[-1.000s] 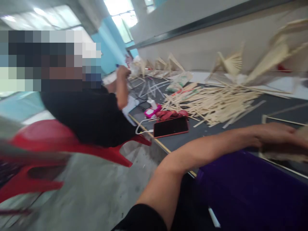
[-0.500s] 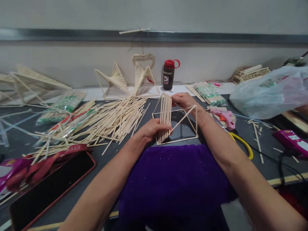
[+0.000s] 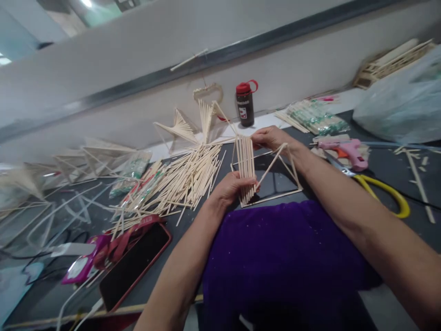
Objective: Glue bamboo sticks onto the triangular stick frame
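Note:
A frame of thin wooden sticks (image 3: 272,199) rests on the dark table, with a slanted row of sticks (image 3: 245,158) side by side at its left end. My left hand (image 3: 230,187) is closed on the lower end of that row, thumb across the front. At the row's upper end, my right hand (image 3: 270,138) has its fingers pinched together; what lies between the fingertips is too small to name. Two sticks meet in a peak on the frame's right side, beside my right forearm.
Loose sticks (image 3: 193,177) lie piled left of the frame. A phone (image 3: 134,266) is at the lower left. A black bottle (image 3: 245,108) stands behind. At the right are a pink glue gun (image 3: 349,154), yellow-handled scissors (image 3: 396,195) and a plastic bag (image 3: 403,101).
The camera view has tilted and turned left, so more of the left side of the table shows. Both hands keep nearly the same places on the row of sticks.

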### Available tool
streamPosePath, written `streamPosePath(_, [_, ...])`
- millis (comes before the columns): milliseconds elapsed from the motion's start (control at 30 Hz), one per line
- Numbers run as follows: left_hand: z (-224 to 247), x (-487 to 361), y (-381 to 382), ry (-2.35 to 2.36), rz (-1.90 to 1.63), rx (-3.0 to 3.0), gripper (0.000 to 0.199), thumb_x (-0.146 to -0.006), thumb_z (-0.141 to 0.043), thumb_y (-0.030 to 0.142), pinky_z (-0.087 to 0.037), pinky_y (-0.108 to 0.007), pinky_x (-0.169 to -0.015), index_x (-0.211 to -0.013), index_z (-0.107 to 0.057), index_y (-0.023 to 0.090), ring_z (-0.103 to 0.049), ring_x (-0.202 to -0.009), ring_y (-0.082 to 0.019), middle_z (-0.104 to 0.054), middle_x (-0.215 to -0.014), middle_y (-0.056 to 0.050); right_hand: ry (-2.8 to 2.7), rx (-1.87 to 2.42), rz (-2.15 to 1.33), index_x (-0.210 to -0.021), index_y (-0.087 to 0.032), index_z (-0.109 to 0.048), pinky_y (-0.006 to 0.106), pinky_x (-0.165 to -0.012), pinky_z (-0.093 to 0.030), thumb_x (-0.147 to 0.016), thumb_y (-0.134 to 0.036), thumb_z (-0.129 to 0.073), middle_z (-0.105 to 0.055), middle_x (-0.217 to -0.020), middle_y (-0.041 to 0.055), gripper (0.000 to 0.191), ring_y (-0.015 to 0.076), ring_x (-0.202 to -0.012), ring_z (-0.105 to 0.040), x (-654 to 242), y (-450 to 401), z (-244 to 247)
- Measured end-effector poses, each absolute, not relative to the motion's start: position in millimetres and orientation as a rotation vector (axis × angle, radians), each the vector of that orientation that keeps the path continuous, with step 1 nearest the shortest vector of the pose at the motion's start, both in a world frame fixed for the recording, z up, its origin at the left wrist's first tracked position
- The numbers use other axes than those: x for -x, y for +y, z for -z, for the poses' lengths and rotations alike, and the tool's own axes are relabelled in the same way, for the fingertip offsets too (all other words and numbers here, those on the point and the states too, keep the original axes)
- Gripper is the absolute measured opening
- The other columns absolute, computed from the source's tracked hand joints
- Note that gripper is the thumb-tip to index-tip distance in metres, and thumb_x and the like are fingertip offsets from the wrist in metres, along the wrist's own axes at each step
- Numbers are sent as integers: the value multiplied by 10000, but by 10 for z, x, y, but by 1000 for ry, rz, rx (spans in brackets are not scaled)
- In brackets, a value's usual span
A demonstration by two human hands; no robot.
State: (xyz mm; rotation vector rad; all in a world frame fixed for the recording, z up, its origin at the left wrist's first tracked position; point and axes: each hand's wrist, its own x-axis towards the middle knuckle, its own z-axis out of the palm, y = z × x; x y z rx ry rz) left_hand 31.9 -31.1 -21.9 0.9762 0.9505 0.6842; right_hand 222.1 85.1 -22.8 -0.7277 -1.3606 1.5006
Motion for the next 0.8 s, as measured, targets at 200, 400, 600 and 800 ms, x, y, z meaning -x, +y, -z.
streamPosePath(200, [201, -317, -308, 963, -675, -972, 280, -553, -821, 263, -478, -245, -584, -714, -649, 111, -630, -560, -136, -676, -639, -54, -1381, 699, -1520, -716, -139, -722, 267, -617, -484, -644, -333, -792, -680, -670, 45, 219, 120, -592, -584, -2212, 870, 229])
streamPosePath(400, [216, -306, -289, 989, -686, -968, 275, -549, -825, 253, -496, -243, -599, -715, -654, 114, -639, -565, -139, -687, -641, -51, -1429, 642, -1488, -674, -124, -701, 242, -533, -418, -659, -338, -770, -647, -596, 38, 226, 103, -536, -539, -2197, 878, 206])
streamPosePath(600, [217, -300, -287, 982, -700, -966, 288, -541, -840, 247, -499, -236, -601, -720, -665, 105, -641, -559, -138, -687, -631, -49, -1430, 636, -1496, -666, -119, -700, 230, -520, -409, -638, -346, -775, -653, -597, 41, 241, 97, -528, -536, -2191, 910, 226])
streamPosePath(800, [201, -304, -305, 1011, -704, -978, 319, -510, -848, 268, -494, -244, -581, -710, -659, 106, -634, -544, -145, -684, -626, -59, -1413, 619, -1516, -646, -109, -711, 250, -564, -460, -646, -392, -776, -673, -617, 62, 290, 117, -544, -575, -2196, 824, 194])
